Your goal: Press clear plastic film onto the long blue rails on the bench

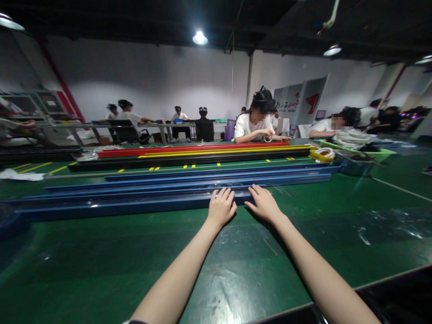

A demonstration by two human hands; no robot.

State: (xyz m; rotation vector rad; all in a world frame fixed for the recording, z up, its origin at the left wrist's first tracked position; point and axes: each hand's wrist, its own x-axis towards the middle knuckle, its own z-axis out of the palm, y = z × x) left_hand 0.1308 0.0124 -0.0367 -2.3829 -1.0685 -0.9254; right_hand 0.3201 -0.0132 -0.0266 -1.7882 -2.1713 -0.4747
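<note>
My left hand [222, 208] rests with its fingers spread over the near edge of a long blue plastic channel [135, 206]. To its right, my right hand [264, 203] touches the same channel near its right end, fingers apart and palm down. Neither hand is wrapped around anything. A small gap separates the two thumbs. Behind the channel lie more long blue channels [297, 179], roughly parallel to it. Glossy transparent film seems to lie across part of them. The green tabletop [135, 265] shows beneath my forearms.
Red strips [162, 150], yellow strips [222, 152] and a black strip [189, 160] lie farther back. At right are a green bin [384, 155] with coiled white tubing [353, 138] and a yellow container [320, 157]. A co-worker [258, 119] sits across the table.
</note>
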